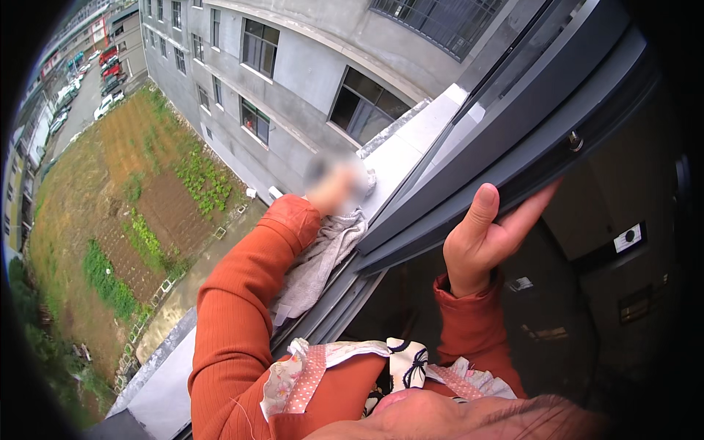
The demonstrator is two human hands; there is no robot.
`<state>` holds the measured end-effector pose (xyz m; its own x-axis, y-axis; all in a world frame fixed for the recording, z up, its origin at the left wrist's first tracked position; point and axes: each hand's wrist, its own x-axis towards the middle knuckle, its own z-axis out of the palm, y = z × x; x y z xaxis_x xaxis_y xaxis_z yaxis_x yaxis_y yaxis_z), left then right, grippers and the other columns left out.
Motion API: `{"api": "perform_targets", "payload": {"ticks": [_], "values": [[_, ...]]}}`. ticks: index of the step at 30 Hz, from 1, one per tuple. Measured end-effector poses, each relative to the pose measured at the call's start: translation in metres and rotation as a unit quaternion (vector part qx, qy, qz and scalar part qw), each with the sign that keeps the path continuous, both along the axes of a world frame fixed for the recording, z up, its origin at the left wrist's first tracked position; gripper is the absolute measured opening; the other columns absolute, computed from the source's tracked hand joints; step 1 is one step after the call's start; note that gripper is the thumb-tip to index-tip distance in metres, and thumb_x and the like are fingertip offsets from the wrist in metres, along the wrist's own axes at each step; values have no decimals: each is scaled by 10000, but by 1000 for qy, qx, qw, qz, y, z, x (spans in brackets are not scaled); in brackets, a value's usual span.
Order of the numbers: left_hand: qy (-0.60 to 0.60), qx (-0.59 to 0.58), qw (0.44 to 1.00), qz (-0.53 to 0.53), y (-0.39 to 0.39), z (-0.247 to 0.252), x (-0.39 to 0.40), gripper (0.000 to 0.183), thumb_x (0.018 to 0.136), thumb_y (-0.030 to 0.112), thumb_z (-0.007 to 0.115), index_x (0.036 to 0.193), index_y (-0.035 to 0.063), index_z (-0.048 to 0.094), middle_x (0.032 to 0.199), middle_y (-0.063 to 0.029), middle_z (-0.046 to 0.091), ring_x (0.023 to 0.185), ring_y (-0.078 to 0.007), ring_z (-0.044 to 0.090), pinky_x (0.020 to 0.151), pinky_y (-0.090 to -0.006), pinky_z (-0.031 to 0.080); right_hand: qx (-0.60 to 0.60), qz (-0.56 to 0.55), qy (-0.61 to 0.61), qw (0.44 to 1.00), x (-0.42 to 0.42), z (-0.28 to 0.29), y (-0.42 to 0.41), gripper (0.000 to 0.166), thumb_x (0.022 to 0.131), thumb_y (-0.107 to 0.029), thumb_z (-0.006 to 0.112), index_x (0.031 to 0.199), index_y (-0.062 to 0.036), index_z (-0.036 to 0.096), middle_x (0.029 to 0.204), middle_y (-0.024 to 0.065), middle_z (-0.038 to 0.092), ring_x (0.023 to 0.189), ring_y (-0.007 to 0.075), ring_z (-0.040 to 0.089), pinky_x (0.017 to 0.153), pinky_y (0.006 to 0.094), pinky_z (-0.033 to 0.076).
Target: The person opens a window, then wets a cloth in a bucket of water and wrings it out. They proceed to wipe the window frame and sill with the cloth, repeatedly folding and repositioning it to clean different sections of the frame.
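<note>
My left hand [334, 187] reaches out past the window opening, closed on a grey cloth [322, 258]. Blur covers most of its fingers. The cloth trails back beneath my wrist over the outer side of the window track [341, 297], and a small bunch of it shows beyond the hand. Against the inner edge of a dark grey window sash [484, 132] lies my right hand [484, 236], thumb raised and apart, fingers stretched along the frame. Part of those fingers is hidden by the frame. A small metal fitting [575, 141] sits on the sash above them.
A pale tiled ledge [410, 146] runs along the outside. Far below are a garden plot [170, 203], a paved strip [192, 297] and parked cars [109, 104]. A grey building [308, 60] with windows stands opposite. The room inside is dark.
</note>
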<state>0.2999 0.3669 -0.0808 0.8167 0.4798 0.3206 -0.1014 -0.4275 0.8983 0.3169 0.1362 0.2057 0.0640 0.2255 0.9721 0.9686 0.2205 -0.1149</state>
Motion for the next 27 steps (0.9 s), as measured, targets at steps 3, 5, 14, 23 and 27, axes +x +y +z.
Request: {"api": "perform_targets", "payload": {"ticks": [3,5,14,23,27], "values": [[43,31,998,-34,-16,28,-52,525,785,23,668,1283,-32,511,1399,-223,469,1313,-368,444,1103,-371,366,9,-5,13,1000,-1,0,1,691,1015,-223,485,1489,113,111,1494,267,280,1347,312,375,1108,364,296],[80,72,993,-52,-28,43,-87,539,774,25,666,1286,-41,509,1406,-222,466,1320,-368,441,1105,-368,367,9,-11,8,1000,-3,-1,0,685,1016,-223,482,1491,107,114,1493,264,283,1342,308,379,1107,364,297],[117,73,980,-141,-36,51,-136,487,793,125,632,1255,-10,558,1357,-209,530,1276,-346,501,1080,-384,398,54,23,39,998,-10,-7,9,608,1027,-174,451,1487,99,161,1473,258,335,1303,285,427,1079,351,343],[47,-111,972,-200,-14,26,17,404,884,85,524,1282,24,555,1340,-184,545,1240,-339,522,1056,-370,416,76,-7,69,995,-12,-10,6,612,1020,-195,474,1491,79,195,1459,243,374,1284,278,455,1056,344,374],[4,225,969,-106,4,12,63,337,854,67,539,1185,26,588,1181,-168,620,1126,-354,584,966,-385,471,75,4,74,994,-11,-14,7,623,1015,-198,477,1494,78,189,1465,242,368,1299,277,440,1064,348,363]]}}
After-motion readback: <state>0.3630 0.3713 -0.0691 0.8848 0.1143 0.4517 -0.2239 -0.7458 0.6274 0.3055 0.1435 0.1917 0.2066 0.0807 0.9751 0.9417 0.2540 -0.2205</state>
